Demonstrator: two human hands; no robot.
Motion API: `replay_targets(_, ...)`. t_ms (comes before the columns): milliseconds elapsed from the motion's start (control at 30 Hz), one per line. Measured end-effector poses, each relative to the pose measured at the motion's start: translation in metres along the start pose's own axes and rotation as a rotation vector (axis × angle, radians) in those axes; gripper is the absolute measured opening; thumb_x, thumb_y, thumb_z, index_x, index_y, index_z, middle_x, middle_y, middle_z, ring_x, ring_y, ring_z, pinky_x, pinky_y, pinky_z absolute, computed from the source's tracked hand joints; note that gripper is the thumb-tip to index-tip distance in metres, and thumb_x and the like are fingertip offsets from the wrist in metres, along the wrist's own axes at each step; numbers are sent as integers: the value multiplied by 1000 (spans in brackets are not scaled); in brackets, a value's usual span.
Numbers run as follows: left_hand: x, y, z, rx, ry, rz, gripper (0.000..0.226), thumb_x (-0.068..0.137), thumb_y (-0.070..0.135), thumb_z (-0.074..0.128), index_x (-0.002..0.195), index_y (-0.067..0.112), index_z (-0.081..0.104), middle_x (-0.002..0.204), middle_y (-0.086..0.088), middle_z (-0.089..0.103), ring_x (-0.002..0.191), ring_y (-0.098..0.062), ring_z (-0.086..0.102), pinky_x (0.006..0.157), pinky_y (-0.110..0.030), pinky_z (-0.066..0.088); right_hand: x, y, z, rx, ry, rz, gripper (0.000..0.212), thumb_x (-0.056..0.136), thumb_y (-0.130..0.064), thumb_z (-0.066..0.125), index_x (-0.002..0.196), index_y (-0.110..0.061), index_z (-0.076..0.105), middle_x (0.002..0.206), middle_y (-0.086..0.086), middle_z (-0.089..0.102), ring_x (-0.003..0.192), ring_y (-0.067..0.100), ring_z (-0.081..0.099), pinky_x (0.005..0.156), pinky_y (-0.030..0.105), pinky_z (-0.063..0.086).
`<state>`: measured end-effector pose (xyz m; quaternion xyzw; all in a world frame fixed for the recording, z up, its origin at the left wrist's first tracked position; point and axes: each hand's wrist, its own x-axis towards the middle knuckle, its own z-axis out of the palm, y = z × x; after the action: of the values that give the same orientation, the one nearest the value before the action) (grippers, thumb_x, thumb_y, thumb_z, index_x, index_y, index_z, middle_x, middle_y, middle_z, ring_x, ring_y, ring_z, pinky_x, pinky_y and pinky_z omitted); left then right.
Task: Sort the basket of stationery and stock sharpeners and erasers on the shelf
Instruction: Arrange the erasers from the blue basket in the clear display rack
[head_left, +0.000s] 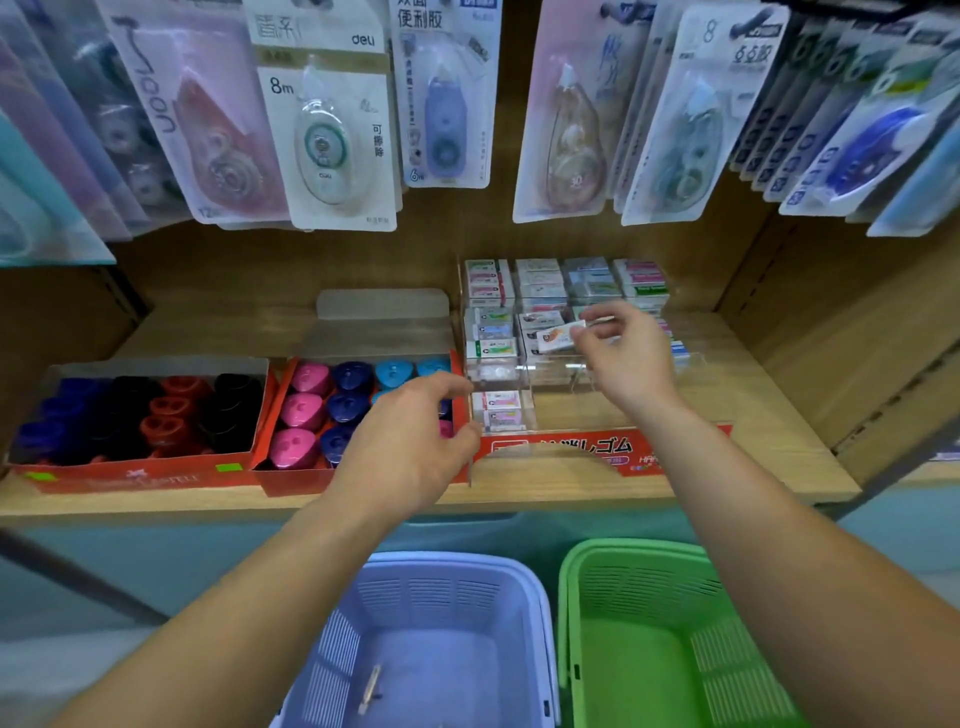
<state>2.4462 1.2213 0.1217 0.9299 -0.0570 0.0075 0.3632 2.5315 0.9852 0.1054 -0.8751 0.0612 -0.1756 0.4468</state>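
Observation:
My right hand (621, 353) pinches a small white wrapped eraser (557, 336) over the clear acrylic eraser organizer (550, 379) on the wooden shelf (727, 457). Rows of boxed erasers (540, 291) fill the organizer's back compartments. My left hand (410, 441) grips the organizer's front left corner, beside the red box of pink and blue sharpeners (322, 415). A second red box with dark blue, black and red sharpeners (145, 415) stands further left. Below the shelf sit a lavender basket (431, 634), holding one small object, and a green basket (665, 639).
Packaged correction tapes (337, 135) hang on hooks above the shelf, close over the work space. A wooden side panel (841, 332) closes the shelf on the right. The shelf's front edge runs just above the two baskets.

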Motion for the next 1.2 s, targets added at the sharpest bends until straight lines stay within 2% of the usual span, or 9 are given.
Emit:
replay_targets(100,5,-1,2,45,-29,-5,43,90,41,66,132,36,60,122,12,66,108,-9,61,95,-32,51,16,6,10,-193,-67,-70,20,94,-31,67,112,-22,71,88,-10,68,88,12,66,79,34,55)
replay_targets(233,9,-6,6,99,-54,-9,43,91,42,66,132,35,60,130,9,62,116,-13,57,99,-32,48,19,14,24,-311,-30,-120,26,94,-30,64,116,-19,73,102,-2,68,93,16,65,82,33,55)
replay_targets(367,6,-6,5,148,-52,36,42,92,40,66,133,32,59,134,6,58,121,-14,54,98,-29,43,15,14,27,-356,-20,-76,22,93,-27,67,112,-21,75,123,7,52,100,23,60,91,31,48)
replay_targets(533,-15,-8,-4,192,-59,89,39,90,38,66,128,31,62,126,6,60,116,-17,57,97,-34,47,-22,-3,11,-305,-21,-71,21,96,-27,63,113,-21,73,124,4,55,119,25,54,89,26,36)
replay_targets(633,-38,-17,-9,241,-76,96,40,90,36,68,128,27,63,127,3,61,115,-18,58,97,-31,45,-69,-8,5,-244,-53,-104,15,93,-28,65,106,-24,72,110,-6,52,104,19,59,84,27,41)
replay_targets(700,-60,-28,-10,271,-106,87,39,90,33,69,128,23,63,127,2,61,117,-19,58,96,-29,42,-106,-3,8,-206,-100,-118,11,91,-29,68,100,-26,73,105,-8,52,104,19,61,88,29,44)
replay_targets(900,-144,-100,-1,325,-269,-92,46,91,30,68,134,21,58,135,-3,58,121,-25,58,101,-35,45,-222,30,52,-152,-362,-87,8,87,-25,73,95,-24,73,97,-3,58,81,20,61,83,36,50)
replay_targets(1033,-198,-160,8,326,-255,-249,59,90,27,69,144,14,50,142,-10,54,123,-30,57,102,-36,44,-280,54,100,-175,-664,-34,23,89,-27,72,111,-18,72,105,-2,59,90,21,62,90,34,49)
replay_targets(1200,-238,-211,37,287,-281,-383,74,92,24,67,154,10,31,156,-10,36,136,-33,45,105,-36,37,-324,105,173,-325,-997,139,57,93,-35,68,143,-17,50,135,9,51,117,26,57,101,35,45)
